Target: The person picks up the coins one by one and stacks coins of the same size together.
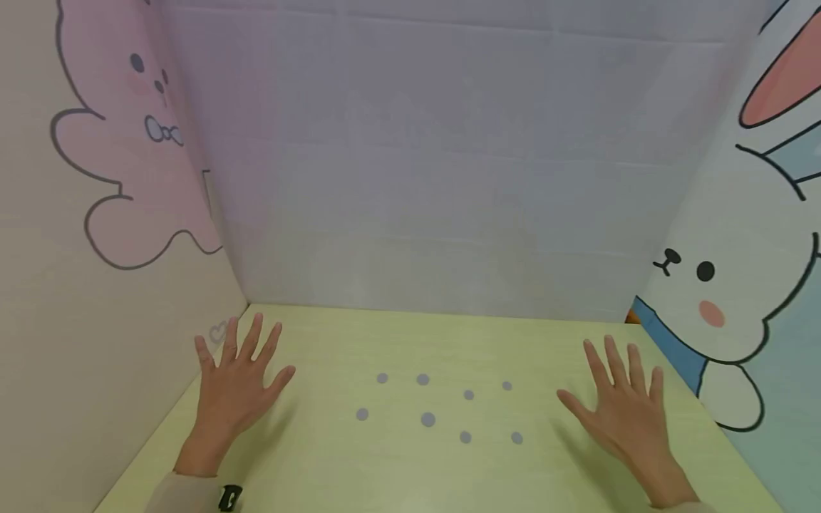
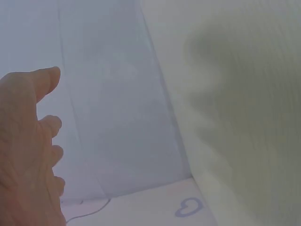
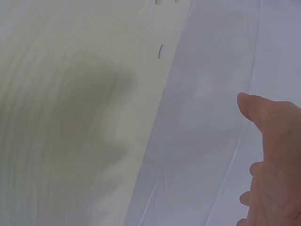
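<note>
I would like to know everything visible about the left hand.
The left hand is bare, its back showing in the head view, all five fingers spread. It holds nothing and seems to hover above the left side of the yellow-green table, casting a shadow. A light sleeve ends near the wrist.

No word or number can be read; one heart sign [image 1: 219, 332] stands low on the left wall [image 1: 115, 356], toward its far end.

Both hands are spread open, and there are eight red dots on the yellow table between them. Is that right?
Not quite: the dots are grey, not red, as the head view shows. There are eight of them on the yellow table, between the spread left hand and right hand.
</note>
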`<action>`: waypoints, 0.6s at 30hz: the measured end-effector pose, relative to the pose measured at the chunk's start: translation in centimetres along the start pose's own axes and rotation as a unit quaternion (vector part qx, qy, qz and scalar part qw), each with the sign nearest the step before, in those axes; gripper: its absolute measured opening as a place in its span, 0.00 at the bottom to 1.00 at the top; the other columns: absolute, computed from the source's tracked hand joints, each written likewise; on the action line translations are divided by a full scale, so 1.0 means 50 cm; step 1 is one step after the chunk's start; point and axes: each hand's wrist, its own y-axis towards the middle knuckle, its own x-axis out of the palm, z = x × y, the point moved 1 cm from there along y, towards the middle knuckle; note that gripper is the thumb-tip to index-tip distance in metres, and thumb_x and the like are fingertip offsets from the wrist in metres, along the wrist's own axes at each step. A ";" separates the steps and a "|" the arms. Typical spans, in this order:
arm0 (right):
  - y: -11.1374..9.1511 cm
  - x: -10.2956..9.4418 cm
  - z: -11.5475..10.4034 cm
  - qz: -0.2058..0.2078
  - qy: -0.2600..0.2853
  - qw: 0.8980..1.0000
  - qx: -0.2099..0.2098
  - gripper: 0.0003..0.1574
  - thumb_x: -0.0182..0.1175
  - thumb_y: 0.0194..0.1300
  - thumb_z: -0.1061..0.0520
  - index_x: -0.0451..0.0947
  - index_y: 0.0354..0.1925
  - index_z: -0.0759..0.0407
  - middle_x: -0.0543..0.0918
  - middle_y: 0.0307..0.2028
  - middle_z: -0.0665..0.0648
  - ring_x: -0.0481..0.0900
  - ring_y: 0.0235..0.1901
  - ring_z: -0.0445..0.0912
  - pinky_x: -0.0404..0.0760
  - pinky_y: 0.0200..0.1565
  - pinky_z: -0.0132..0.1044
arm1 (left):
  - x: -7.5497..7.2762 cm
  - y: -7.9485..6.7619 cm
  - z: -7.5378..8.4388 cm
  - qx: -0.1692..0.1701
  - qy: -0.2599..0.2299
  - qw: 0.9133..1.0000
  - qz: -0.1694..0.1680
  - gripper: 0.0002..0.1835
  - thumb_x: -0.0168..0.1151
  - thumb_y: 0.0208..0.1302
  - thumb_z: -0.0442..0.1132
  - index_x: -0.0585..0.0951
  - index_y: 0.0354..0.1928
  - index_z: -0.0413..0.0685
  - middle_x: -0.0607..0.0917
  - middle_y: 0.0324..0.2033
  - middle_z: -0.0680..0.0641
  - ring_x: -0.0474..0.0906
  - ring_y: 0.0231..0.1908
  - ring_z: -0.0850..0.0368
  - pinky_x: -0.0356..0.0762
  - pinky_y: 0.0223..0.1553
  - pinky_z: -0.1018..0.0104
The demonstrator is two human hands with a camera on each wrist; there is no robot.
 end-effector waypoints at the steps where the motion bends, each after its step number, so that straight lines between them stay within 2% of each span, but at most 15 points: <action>1: 0.005 0.000 -0.006 0.002 0.004 1.000 -0.002 0.64 0.62 0.68 0.24 0.46 0.86 0.47 0.49 0.84 0.66 0.39 0.82 0.70 0.37 0.72 0.79 | 0.000 0.003 0.004 0.001 -0.007 1.000 -0.002 0.45 0.51 0.77 0.68 0.50 0.87 0.62 0.45 0.86 0.45 0.27 0.84 0.38 0.16 0.71 0.23; 6: 0.030 -0.003 -0.043 0.000 0.043 0.999 -0.016 0.64 0.64 0.68 0.26 0.49 0.86 0.50 0.54 0.82 0.69 0.48 0.79 0.74 0.48 0.69 0.80 | -0.004 0.020 0.025 0.003 -0.043 0.999 -0.026 0.45 0.51 0.77 0.69 0.52 0.86 0.60 0.51 0.85 0.41 0.36 0.83 0.32 0.28 0.70 0.17; 10: 0.050 -0.010 -0.080 -0.025 0.082 0.996 -0.026 0.62 0.63 0.70 0.28 0.49 0.86 0.53 0.54 0.82 0.71 0.54 0.76 0.76 0.55 0.68 0.78 | -0.004 0.028 0.042 0.007 -0.073 0.996 -0.054 0.44 0.52 0.77 0.68 0.55 0.86 0.58 0.55 0.83 0.38 0.46 0.81 0.28 0.40 0.69 0.15; 15: 0.070 -0.017 -0.137 -0.060 0.133 0.988 -0.044 0.58 0.63 0.73 0.30 0.53 0.85 0.55 0.59 0.80 0.70 0.63 0.73 0.74 0.72 0.59 0.74 | 0.001 0.031 0.057 0.023 -0.106 0.991 -0.078 0.43 0.54 0.77 0.66 0.58 0.85 0.54 0.59 0.82 0.37 0.56 0.79 0.29 0.52 0.71 0.21; 18: 0.077 -0.010 -0.172 -0.079 0.180 0.979 -0.055 0.53 0.64 0.74 0.32 0.57 0.83 0.54 0.64 0.78 0.67 0.68 0.72 0.70 0.77 0.56 0.71 | 0.006 0.030 0.065 0.032 -0.138 0.986 -0.084 0.43 0.58 0.75 0.65 0.61 0.84 0.54 0.62 0.81 0.38 0.63 0.76 0.30 0.64 0.67 0.25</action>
